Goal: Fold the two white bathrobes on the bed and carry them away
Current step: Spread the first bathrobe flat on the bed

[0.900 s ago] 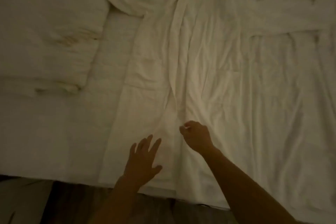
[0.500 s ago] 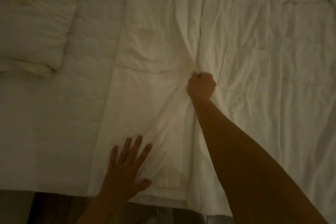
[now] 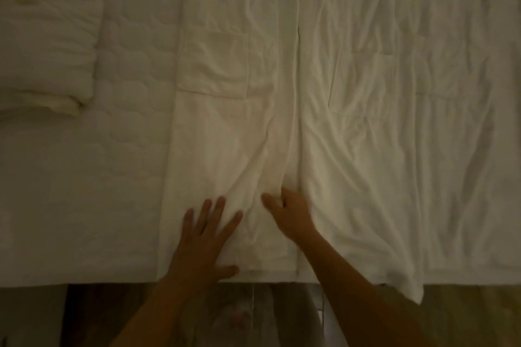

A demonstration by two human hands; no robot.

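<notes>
evidently soft, limp bathrobe [image 3: 225, 144] | left hand [image 3: 203, 236] lay flat, pinning it | right hand [image 3: 287, 214] pinched front edge [image 3: 291, 121] | edges likely gave best hold

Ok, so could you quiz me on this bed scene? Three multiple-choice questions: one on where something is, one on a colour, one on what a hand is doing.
1. Where does the folded white bundle of cloth lie?
A. at the upper left of the bed
B. on the floor
C. hanging off the near edge of the bed

2. What colour is the thin cloth bathrobe spread out on the bed?
A. blue
B. white
C. red

3. What is the left hand doing?
A. lying flat on the bathrobe, fingers spread
B. making a fist in the air
C. gripping a hanger

Answers:
1 A: it sits on the quilted white mattress, left of the bathrobe.
2 B: the fabric is plain white throughout.
3 A: its straight fingers rest on the fabric near the hem.
</notes>
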